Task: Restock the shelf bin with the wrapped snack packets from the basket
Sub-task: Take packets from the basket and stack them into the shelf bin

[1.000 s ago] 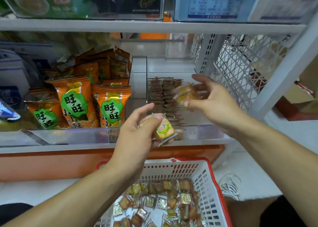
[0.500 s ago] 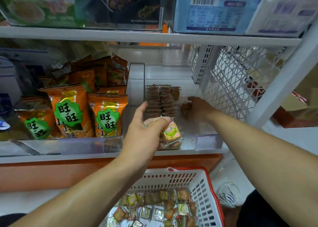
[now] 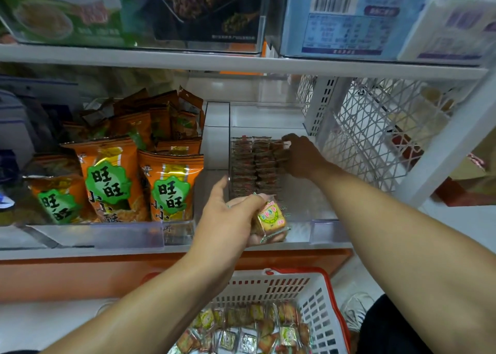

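Snack packets split between two hands, bin rows waiting at the back

Snack packets (image 3: 270,217) sit bunched in the left hand (image 3: 230,217), whose grip is curled round a small stack just in front of the clear front lip of the shelf bin (image 3: 319,229). The top packet shows a yellow-green printed face under glossy, crinkled film; each is a small flat square with sealed, frilled edges. The right hand (image 3: 300,156) reaches deep into the bin, fingertips at the far end of the packed rows (image 3: 255,163). Its fingers are curled there, but whether they still pinch a packet is too dark to tell.

The relation that matters: the rows run front to back, packets standing on edge, and the open floor of the bin lies to the right of them and forward, toward the lip. From the left hand's stack that gap is up and slightly right, just past the lip, so the left hand is nearer the front slot while the right is nearer the back.

Below, the white basket with a red rim (image 3: 328,294) holds many more loose packets, so restocking seems far from done. Orange snack bags (image 3: 169,187) fill the neighbouring section.
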`<state>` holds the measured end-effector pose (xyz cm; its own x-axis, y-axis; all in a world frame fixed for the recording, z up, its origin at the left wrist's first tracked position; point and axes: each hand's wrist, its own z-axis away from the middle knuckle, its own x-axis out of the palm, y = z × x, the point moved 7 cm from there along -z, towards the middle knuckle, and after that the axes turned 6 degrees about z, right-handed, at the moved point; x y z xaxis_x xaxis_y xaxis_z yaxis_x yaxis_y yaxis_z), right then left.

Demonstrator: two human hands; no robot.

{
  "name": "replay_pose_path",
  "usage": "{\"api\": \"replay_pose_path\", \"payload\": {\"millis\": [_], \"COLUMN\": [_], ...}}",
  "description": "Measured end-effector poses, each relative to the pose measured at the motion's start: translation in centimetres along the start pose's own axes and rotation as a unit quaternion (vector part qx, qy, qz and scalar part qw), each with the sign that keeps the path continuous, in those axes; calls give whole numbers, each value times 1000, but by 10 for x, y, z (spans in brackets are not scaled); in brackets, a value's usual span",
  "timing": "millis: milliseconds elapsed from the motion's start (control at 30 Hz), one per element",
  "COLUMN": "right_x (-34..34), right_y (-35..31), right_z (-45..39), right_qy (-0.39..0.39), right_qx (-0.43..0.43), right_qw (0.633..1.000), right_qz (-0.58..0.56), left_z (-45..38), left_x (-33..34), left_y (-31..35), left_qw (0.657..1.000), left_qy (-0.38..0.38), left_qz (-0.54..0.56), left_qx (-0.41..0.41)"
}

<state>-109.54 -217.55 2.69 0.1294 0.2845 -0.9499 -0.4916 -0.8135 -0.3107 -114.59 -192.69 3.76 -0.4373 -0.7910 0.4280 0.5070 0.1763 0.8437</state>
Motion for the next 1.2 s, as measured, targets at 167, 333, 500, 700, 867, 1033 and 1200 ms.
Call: {"api": "replay_pose_path", "payload": {"millis": [167, 333, 500, 700, 867, 1033, 1200], "right_x": [14, 21, 25, 26, -9, -60, -30], "right_y": [25, 28, 24, 18, 13, -49, -99], "right_z": [-4, -7, -10, -9, 8, 71, 165], "right_qy": [1, -4, 7, 2, 61, 100, -84], "right_qx": [153, 152, 151, 122, 98, -27, -106], "right_qw": [968, 956, 956, 961, 980, 952, 914], "right_qz": [-201, -252, -250, -249, -160, -289, -383], "left_z": [-1, -1, 0, 0, 12, 20, 22], "left_x": [0, 0, 0, -4, -9, -20, -30], "left_y": [-2, 0, 1, 1, 10, 21, 28], "left_qw": [1000, 1000, 1000, 1000, 999, 996, 992], "left_qy": [-7, -5, -2, -4, 10, 23, 21], "left_qz": [19, 22, 19, 16, -11, 9, 89], "left_qx": [-4, -5, -4, -3, 49, 90, 89]}}
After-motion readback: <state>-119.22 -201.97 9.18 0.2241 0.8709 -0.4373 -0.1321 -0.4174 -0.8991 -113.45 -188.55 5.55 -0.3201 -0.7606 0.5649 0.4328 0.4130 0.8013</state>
